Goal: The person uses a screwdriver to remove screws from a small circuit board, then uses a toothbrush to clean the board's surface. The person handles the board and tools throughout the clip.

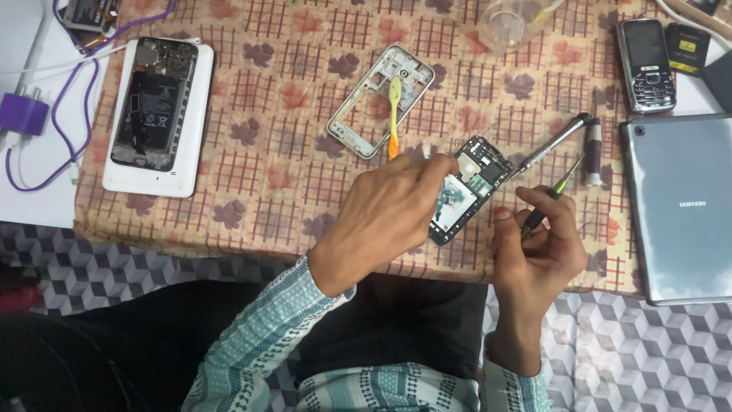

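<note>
My left hand [389, 217] grips an opened black phone body [471, 187] with its circuit board showing, held tilted above the patterned tablecloth [267, 175]. My right hand [537, 255] sits just to the right of it, fingers closed around a thin green-and-black tool [550, 200] whose tip points up and right. A silver-and-black screwdriver [553, 145] lies on the cloth just beyond the phone.
A silver phone frame [364, 114] with a yellow-orange toothbrush [394, 114] across it lies behind my hands. At far left an opened phone [156, 103] rests on a white slab. A grey tablet [682, 206], a keypad phone [646, 53], a clear cup [509, 23] and purple cables [46, 114] lie around.
</note>
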